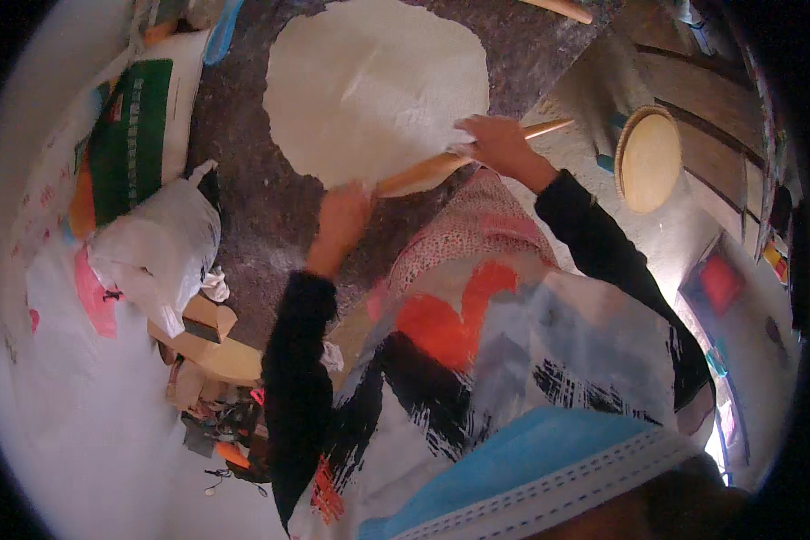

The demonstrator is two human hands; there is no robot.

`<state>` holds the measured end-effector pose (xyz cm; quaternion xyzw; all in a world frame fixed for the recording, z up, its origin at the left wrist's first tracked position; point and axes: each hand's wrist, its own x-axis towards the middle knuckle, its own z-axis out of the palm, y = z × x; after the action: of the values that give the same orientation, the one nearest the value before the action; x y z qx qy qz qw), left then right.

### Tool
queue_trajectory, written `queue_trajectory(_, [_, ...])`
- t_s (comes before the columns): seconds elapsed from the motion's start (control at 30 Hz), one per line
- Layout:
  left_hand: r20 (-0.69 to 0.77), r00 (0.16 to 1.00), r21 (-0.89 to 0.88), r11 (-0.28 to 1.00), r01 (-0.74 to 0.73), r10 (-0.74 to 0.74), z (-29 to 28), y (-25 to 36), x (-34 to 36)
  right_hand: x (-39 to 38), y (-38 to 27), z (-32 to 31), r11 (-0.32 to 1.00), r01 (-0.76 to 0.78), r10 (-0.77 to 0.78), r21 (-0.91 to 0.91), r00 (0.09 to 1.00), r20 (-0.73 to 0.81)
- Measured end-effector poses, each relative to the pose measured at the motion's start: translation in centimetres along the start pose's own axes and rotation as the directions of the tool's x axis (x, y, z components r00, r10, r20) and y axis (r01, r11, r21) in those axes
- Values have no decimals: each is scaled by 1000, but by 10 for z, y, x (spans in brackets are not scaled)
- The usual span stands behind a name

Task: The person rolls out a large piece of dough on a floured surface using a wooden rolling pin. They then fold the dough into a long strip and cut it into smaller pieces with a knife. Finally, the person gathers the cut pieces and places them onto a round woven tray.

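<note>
A large, thin, roughly round sheet of pale dough [378, 85] lies on a dark, flour-dusted work surface [243, 135]. Across its near edge, slanting up to the right, runs a wooden rolling pin [418, 175] with tapered ends. My left hand [344, 216], slightly blurred, closes round the pin's left part, and that end is hidden under it. Farther right, my right hand [502, 146] grips the pin, its fingertips whitened with flour and close to the dough. The pin's right tip sticks out beyond this hand.
Another wooden stick [562, 10] lies at the far edge. On the left are a blue-handled item [223, 34], a green-and-white sack [135, 135], a white plastic bag [157, 238] and an open cardboard box [209, 319]. A round-topped stool [651, 160] stands at right.
</note>
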<state>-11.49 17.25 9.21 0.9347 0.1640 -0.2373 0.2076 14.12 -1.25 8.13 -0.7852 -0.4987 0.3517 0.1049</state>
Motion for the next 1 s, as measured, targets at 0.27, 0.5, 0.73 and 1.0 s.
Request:
queue_trajectory(0.27, [-474, 779, 401, 888, -224, 410, -69, -37, 202, 10, 83, 8, 991, -89, 13, -102, 811, -585])
queue_trajectory(0.5, [-632, 771, 86, 996, -35, 82, -4, -13, 209, 13, 84, 51, 981, -190, 157, 44, 637, -754])
queue_trajectory(0.73, [-779, 627, -3, 1000, -5, 0, -55, -3, 300, 84, 122, -65, 965, -262, 152, 31, 459, -875])
queue_trajectory(1.0, [-425, 884, 192, 974, -122, 195, 6, -8, 172, -14, 103, 84, 910, -413, 180, -37, 474, -862])
